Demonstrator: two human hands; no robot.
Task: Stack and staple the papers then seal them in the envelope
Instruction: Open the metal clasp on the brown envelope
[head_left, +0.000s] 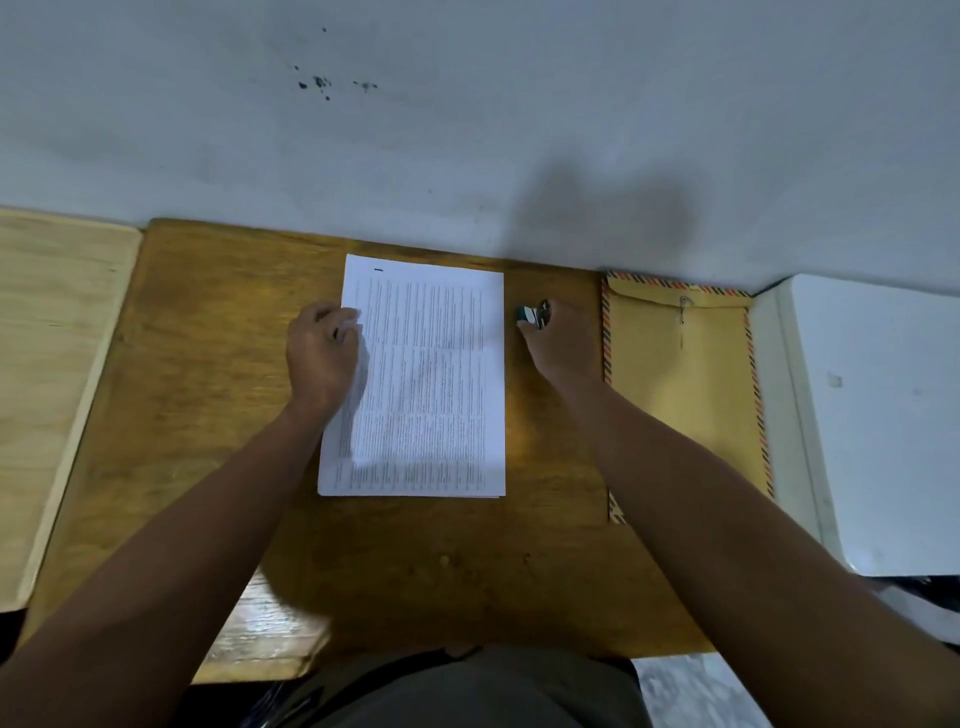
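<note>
Left hand (323, 353): loosely curled, fingertips on the left edge of the papers (426, 379); grasp uncertain. Right hand (563, 340): closed around a small teal-and-metal stapler (534, 315), just right of the papers. Papers: printed stack, flat at mid-desk (208, 364), dark staple mark at far-left corner. Envelope (680, 384): manila, striped border, flat at desk's right edge, beside a white surface (872, 415). Wall (467, 130): grey, spotted.

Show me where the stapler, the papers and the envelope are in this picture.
stapler (534, 315): head view, on its teal and metal end showing beyond the right hand.
papers (431, 374): head view, on the middle of the top printed sheet.
envelope (680, 374): head view, on its plain brown face below the clasp.
</note>
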